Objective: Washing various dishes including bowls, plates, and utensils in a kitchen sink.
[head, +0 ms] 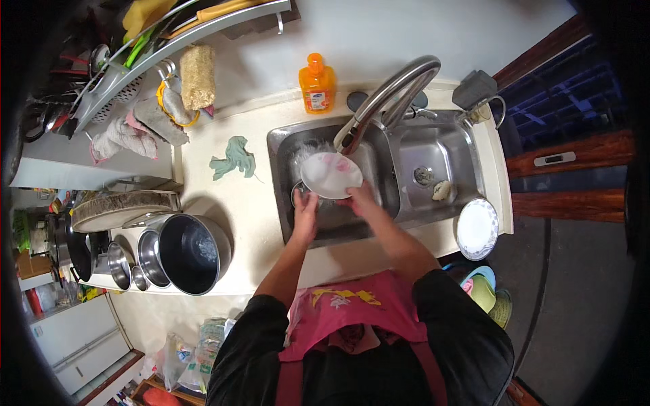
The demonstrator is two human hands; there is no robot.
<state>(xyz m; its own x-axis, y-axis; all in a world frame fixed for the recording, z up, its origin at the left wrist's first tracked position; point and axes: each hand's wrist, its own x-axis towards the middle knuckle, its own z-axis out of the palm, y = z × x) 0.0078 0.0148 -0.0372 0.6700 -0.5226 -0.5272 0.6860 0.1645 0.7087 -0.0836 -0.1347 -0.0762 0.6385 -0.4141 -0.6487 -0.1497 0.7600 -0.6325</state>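
Note:
A white plate with a pink flower pattern (331, 176) is tilted under the metal pull-down faucet (373, 101), over the left basin of the steel sink (350, 231). My right hand (361, 199) grips its lower right rim. My left hand (305, 210) is at its lower left edge; whether those fingers close on the rim is hard to tell. Water splashes in the basin behind the plate. Part of a round metal item (295, 190) shows beside my left hand, mostly hidden. A pale sponge-like piece (441, 190) lies near the drain in the right basin.
An orange detergent bottle (317, 89) stands behind the sink, with a green cloth (234, 158) on the counter at left. Steel pots (195, 254) and a round wooden chopping board (122, 209) stand further left. White plates (477, 229) rest at the counter's right front corner.

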